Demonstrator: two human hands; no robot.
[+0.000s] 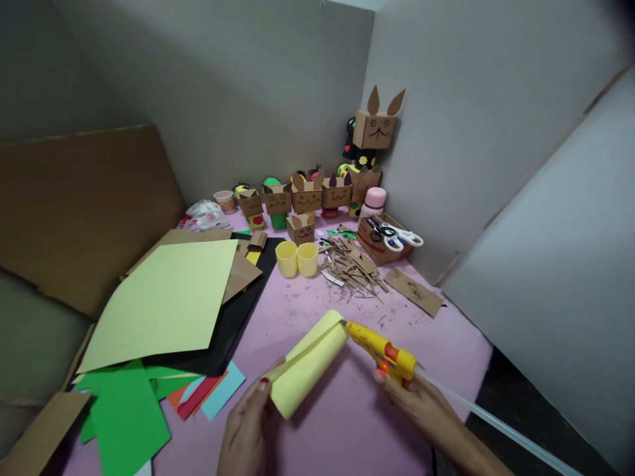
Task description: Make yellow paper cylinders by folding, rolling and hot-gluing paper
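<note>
My left hand (251, 423) is closed on the near end of a rolled yellow paper tube (310, 363), holding it just above the pink table (347, 423). My right hand (421, 406) grips a yellow hot glue gun (381, 350) with a clear glue stick (496, 426) trailing out behind it. The gun's nozzle touches the far end of the tube, by the paper's overlapping edge. A red light glows on the gun's body.
Large light-green, black, green, red and blue paper sheets (169, 304) lie stacked at left over cardboard. Two yellow cups (297, 258), cardboard scraps (352, 268), a box of scissors (387, 238) and several cardboard animal-face boxes (307, 195) stand at the back by the walls.
</note>
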